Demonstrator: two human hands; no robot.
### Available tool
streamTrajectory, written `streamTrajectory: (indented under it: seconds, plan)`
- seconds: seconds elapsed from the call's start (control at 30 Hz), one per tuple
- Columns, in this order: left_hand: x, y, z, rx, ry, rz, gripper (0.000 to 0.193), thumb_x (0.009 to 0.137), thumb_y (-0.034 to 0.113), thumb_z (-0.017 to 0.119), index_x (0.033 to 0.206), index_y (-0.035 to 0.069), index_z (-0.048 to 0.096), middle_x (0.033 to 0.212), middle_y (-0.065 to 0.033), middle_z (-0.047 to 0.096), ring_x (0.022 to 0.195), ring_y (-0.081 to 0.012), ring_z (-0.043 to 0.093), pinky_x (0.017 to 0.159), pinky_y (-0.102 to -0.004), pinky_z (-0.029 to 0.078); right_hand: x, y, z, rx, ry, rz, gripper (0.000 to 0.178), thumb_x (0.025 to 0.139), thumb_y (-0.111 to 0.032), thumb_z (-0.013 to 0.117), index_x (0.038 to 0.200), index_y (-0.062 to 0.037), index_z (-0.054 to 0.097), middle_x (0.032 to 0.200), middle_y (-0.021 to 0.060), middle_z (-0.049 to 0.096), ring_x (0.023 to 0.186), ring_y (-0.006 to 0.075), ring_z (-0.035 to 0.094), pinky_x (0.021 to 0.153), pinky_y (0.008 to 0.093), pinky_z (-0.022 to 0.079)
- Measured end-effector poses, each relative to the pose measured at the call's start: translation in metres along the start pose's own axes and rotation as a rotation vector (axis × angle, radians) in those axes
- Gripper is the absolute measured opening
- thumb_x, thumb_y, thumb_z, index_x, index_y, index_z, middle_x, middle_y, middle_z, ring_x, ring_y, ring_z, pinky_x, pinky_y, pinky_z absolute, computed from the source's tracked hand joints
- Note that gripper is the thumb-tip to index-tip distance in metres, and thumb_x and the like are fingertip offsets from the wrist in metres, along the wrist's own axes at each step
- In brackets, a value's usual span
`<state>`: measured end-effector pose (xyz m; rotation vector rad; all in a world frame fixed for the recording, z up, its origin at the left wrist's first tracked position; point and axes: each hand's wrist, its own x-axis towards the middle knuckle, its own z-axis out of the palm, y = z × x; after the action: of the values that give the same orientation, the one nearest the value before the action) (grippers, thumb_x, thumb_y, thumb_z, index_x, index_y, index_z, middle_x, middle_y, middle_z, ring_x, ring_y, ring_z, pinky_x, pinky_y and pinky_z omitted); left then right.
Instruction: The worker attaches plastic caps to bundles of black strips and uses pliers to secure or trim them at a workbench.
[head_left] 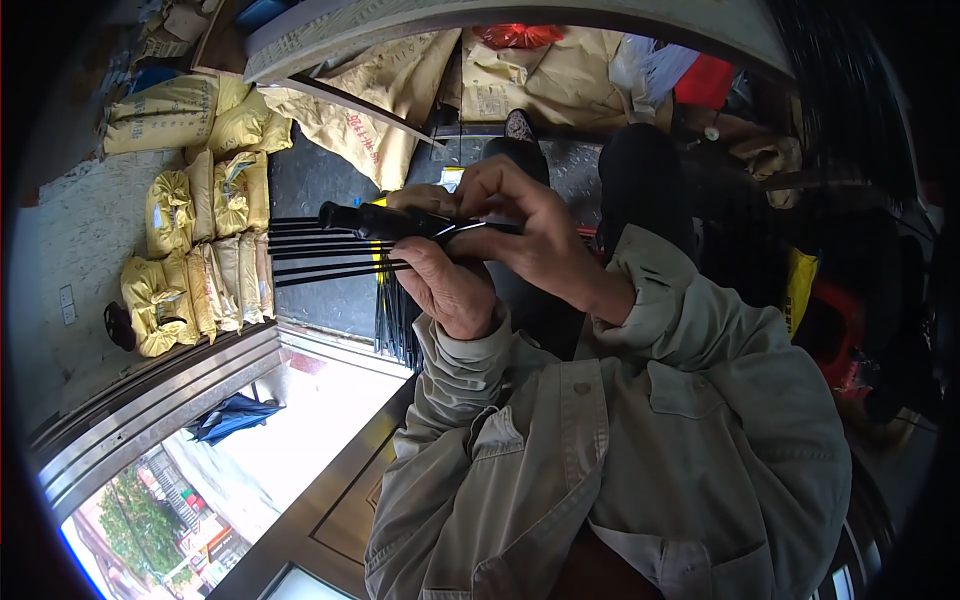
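My left hand (455,295) is wrapped round what looks like a black umbrella frame (375,222), its thumb pressed along the near side. A thick dark tube end points left from the grip, and several thin black ribs (320,247) fan out beside it. My right hand (535,235) reaches in from the right, thumb and fingers closed on the frame's inner end. A thin shiny strip (458,226) shows between the two hands; what exactly the right fingertips pinch is partly hidden. Below the left hand hangs a bunch of black rods (398,315).
Yellow sacks (235,190) are stacked along the left wall. Brown sacking (545,85) and a red bag (518,36) lie ahead, past my legs (645,175). A bright doorway at lower left shows a blue umbrella (235,417) outside. Red items (830,325) stand at right.
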<state>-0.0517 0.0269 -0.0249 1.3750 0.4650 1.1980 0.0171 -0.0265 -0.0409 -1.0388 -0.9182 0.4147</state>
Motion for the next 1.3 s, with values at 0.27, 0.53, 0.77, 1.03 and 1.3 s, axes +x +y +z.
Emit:
streamTrajectory:
  seconds: [0.27,0.53,0.77,1.03,1.3]
  plan:
    - [0.0,0.004,0.008,-0.032,0.029,0.022,0.054,0.087,0.054,0.036,0.087,0.0,0.043,0.082,-0.0074,0.041,0.074,-0.0157,0.042,0.068,-0.0273,0.036,0.009,0.001,-0.008,0.5,-0.167,0.465,0.033,0.069,-0.003,0.069,0.095,-0.0042,0.05,0.09,0.0003,0.049,0.086,0.0089,0.048,0.076,0.0233,0.04]
    - [0.0,-0.004,0.01,-0.01,-0.01,0.08,0.059,0.086,0.057,0.033,0.087,0.0,0.045,0.082,-0.0063,0.043,0.076,-0.0161,0.043,0.07,-0.0295,0.035,0.011,0.001,-0.016,0.605,-0.145,0.541,0.029,0.07,-0.005,0.069,0.09,-0.005,0.048,0.089,0.0008,0.048,0.085,0.009,0.046,0.076,0.0239,0.04]
    - [0.013,-0.015,0.014,-0.061,-0.287,0.342,0.043,0.086,0.043,0.047,0.093,0.001,0.045,0.085,-0.0073,0.042,0.078,-0.0155,0.043,0.069,-0.0294,0.039,0.02,0.007,-0.028,0.644,-0.279,0.509,0.025,0.071,-0.004,0.066,0.079,-0.008,0.043,0.092,0.0034,0.049,0.092,0.0113,0.046,0.085,0.0282,0.037]
    - [0.006,0.012,0.021,0.208,-0.122,-0.102,0.02,0.073,-0.002,0.054,0.092,-0.002,0.049,0.081,-0.0063,0.045,0.071,-0.0132,0.043,0.067,-0.0237,0.034,0.035,0.0,-0.067,0.586,-0.388,0.447,0.021,0.072,-0.005,0.064,0.089,-0.0032,0.052,0.103,0.0077,0.051,0.098,0.0167,0.049,0.084,0.0276,0.039]
    - [0.008,0.009,0.033,0.239,-0.517,-0.008,0.017,0.078,-0.003,0.049,0.095,0.0,0.044,0.08,-0.0074,0.047,0.071,-0.012,0.046,0.065,-0.024,0.038,0.15,-0.016,-0.226,-1.57,0.158,-0.274,0.025,0.079,-0.028,0.06,0.087,-0.0046,0.053,0.089,0.0095,0.058,0.083,0.0271,0.057,0.069,0.0353,0.046]
